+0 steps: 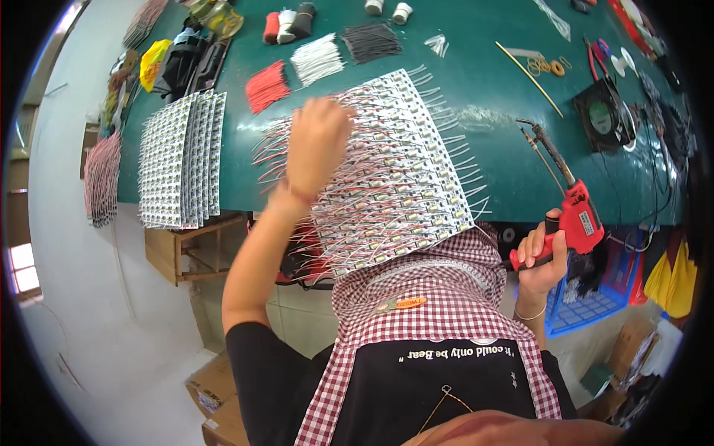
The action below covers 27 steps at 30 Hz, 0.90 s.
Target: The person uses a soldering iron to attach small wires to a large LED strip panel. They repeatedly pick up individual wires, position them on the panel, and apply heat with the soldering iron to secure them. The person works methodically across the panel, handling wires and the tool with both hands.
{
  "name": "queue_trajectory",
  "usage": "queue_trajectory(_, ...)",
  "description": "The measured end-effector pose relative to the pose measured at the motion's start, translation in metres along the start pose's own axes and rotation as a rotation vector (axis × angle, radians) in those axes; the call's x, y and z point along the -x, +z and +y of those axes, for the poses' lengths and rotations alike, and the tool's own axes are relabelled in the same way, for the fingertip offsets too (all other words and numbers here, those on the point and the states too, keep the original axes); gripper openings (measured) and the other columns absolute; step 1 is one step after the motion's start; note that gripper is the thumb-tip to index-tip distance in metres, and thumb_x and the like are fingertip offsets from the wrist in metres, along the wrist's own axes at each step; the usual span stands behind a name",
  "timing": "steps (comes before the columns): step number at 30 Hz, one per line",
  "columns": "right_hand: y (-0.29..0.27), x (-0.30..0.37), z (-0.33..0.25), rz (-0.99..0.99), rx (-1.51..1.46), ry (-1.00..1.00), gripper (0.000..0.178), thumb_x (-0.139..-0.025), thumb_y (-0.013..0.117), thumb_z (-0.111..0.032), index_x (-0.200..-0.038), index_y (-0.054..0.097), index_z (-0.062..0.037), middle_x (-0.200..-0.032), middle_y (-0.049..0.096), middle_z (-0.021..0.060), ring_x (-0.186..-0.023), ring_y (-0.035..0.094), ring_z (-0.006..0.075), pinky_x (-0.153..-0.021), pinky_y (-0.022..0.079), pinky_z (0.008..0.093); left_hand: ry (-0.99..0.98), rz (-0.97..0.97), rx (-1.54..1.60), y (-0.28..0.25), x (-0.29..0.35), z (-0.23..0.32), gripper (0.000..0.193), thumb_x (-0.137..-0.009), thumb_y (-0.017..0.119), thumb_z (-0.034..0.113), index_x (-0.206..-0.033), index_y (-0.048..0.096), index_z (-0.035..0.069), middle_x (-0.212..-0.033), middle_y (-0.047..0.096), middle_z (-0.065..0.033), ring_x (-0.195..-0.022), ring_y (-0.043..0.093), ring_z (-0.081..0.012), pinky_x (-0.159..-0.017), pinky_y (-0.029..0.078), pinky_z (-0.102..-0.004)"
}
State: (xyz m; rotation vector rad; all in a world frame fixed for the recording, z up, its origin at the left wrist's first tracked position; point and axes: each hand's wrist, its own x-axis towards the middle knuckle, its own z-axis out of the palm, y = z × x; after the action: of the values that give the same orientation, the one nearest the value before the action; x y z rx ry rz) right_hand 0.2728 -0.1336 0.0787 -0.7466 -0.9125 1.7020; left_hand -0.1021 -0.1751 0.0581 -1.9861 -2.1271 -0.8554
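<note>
A large white circuit board panel (428,175) lies at the table's near edge, filled with rows of small parts. Red and white wires (271,152) stick out past its left side, and short white wires (462,152) stand along its right side. My left hand (320,137) is over the panel's upper left part, its fingers curled in among the wires; what they pinch is hidden. In my right hand (541,260) is a red soldering gun (581,219), held by its handle right of the panel. Its metal tip points up and left, apart from the panel.
On the green table (476,44) lie bundles of red wires (266,86), white wires (317,59) and black wires (372,43). More panels (165,163) stand stacked at the left. A black fan (602,115) sits at the right, above a blue crate (587,312).
</note>
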Motion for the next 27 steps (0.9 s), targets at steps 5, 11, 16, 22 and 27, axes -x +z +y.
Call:
queue_trajectory(5,0.057,0.002,-0.018,-0.119,-0.037,-0.016,0.036,-0.098,0.046,-0.028,-0.119,0.04,0.0006,-0.059,0.043,0.0021,-0.04,0.038,0.0087,-0.041,0.039,0.0235,-0.194,0.01,-0.257,0.015,-0.05,-0.107,0.009,-0.075,0.069,0.014,-0.082,0.065,0.009,-0.089,0.059,-0.0073,-0.092,0.054,-0.0285,-0.073,0.043,-0.0414)
queue_trajectory(11,0.074,-0.006,-0.009,-0.004,0.038,-0.057,0.036,-0.096,0.049,-0.028,-0.117,0.042,0.0004,-0.058,0.045,0.0027,-0.04,0.038,0.0091,-0.039,0.038,0.0239,-0.246,-0.083,-0.272,0.018,-0.061,-0.131,0.011,-0.073,0.072,0.021,-0.078,0.066,0.013,-0.089,0.059,-0.0047,-0.093,0.053,-0.0254,-0.077,0.041,-0.0401)
queue_trajectory(16,0.091,-0.018,-0.012,0.005,0.063,-0.059,0.035,-0.096,0.048,-0.027,-0.118,0.042,-0.0003,-0.058,0.045,0.0024,-0.04,0.038,0.0089,-0.039,0.038,0.0236,-0.127,0.015,-0.185,0.006,-0.064,-0.141,0.019,-0.073,0.071,0.015,-0.087,0.059,0.013,-0.089,0.058,-0.0027,-0.093,0.052,-0.0238,-0.078,0.038,-0.0387)
queue_trajectory(22,0.111,-0.028,-0.011,-0.048,0.091,-0.104,0.035,-0.098,0.046,-0.027,-0.12,0.041,-0.0003,-0.06,0.044,0.0016,-0.042,0.04,0.008,-0.042,0.039,0.0228,-0.117,-0.048,-0.093,0.001,-0.066,-0.153,0.016,-0.077,0.066,0.009,-0.09,0.056,0.011,-0.089,0.06,-0.004,-0.093,0.053,-0.0251,-0.076,0.038,-0.0396)
queue_trajectory(27,0.115,-0.029,-0.006,-0.035,0.069,-0.1,0.034,-0.098,0.045,-0.026,-0.12,0.041,0.0,-0.061,0.045,0.0019,-0.043,0.041,0.0083,-0.043,0.04,0.0228,-0.016,-0.06,-0.18,0.0,-0.071,-0.153,0.021,-0.075,0.057,-0.001,-0.093,0.053,0.009,-0.088,0.059,-0.0074,-0.09,0.052,-0.0269,-0.074,0.039,-0.0392)
